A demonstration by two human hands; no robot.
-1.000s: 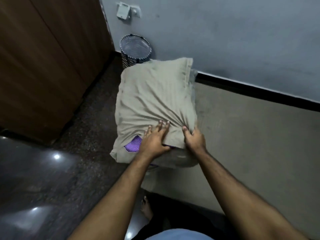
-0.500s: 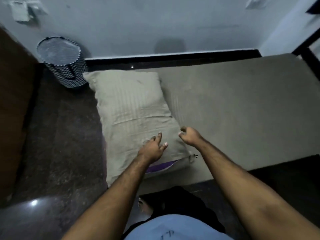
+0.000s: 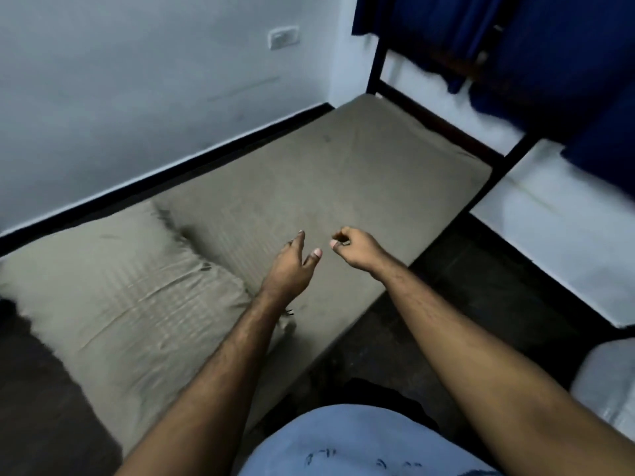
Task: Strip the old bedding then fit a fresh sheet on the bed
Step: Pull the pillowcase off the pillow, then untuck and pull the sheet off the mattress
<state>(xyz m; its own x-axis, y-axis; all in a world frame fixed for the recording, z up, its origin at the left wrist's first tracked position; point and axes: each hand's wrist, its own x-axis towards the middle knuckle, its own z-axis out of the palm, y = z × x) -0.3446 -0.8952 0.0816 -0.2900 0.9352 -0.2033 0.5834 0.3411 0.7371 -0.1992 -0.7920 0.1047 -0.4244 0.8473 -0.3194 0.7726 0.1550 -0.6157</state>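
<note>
Pillow (image 3: 113, 304) down at the left end of the bed (image 3: 343, 173), tan sheet (image 3: 395, 180) looking smooth, both hands over its near middle holding nothing, left hand (image 3: 290, 267) spread, right hand (image 3: 357, 247) loosely curled, probably almost done.

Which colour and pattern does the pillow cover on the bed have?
The rectangular fabric pillow has a beige cover with faint woven stripes, shown best in the head view.

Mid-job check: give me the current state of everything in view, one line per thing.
Beige striped pillow: lying flat at one end of the bed, nobody holding it.
Beige fitted sheet: smooth on the mattress, not stripped.
Left hand: fingers relaxed, empty, above the sheet.
Right hand: fingers loosely curled, empty.
Dark blue curtain: hanging, blurred.
</note>
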